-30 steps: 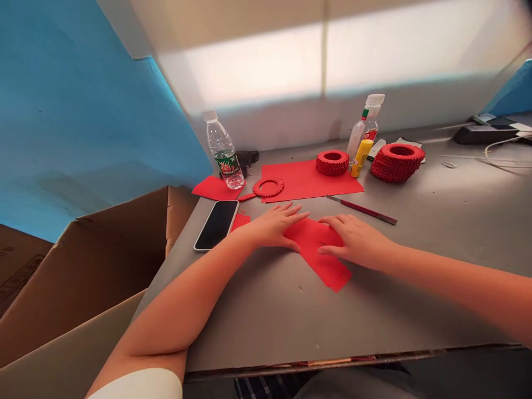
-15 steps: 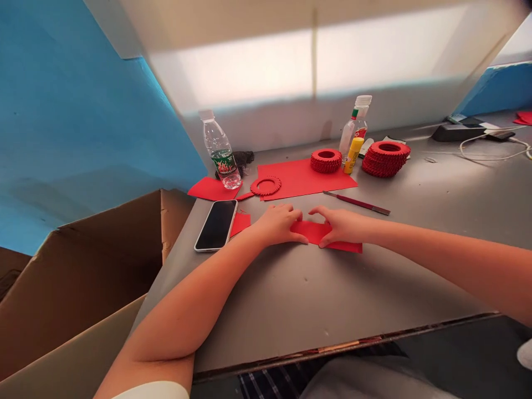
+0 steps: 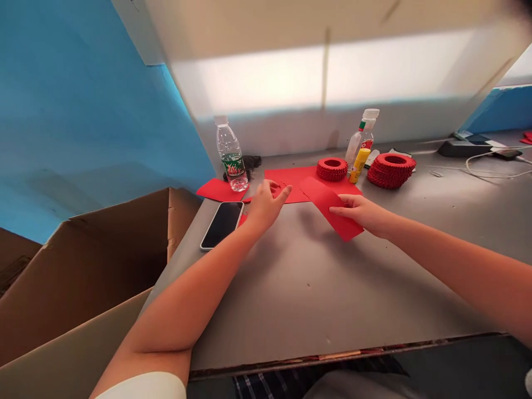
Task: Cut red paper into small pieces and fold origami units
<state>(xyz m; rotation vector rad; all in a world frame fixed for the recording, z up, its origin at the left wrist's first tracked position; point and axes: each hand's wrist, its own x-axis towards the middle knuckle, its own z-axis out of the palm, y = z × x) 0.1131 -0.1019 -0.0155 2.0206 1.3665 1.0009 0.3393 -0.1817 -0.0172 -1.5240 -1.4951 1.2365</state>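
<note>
A strip of red paper [image 3: 330, 206] is pinched in my right hand [image 3: 362, 213], held up off the grey table and tilted, its far end bending over. My left hand [image 3: 266, 204] hovers to the left with thumb and fingers apart and nothing in them. It is nearest to a flat red paper ring [image 3: 281, 190], which its fingers mostly cover. Under that ring lies a large red paper sheet [image 3: 297, 178]. A thick ring of folded red paper [image 3: 332, 169] rests on the sheet's right part. The slim red tool seen earlier is hidden now.
A phone [image 3: 223, 224] lies left, before a water bottle [image 3: 233, 158] on red paper [image 3: 218, 190]. Behind right stand a yellow glue stick [image 3: 359, 165], a clear bottle [image 3: 369, 130] and stacked red rings [image 3: 390, 170]. Cardboard boxes [image 3: 95, 255] flank the table's left edge.
My right hand has lifted the red strip off the table and tilted it. My left hand has let go of the strip and moved left and back towards the flat ring. The view shifted slightly.
</note>
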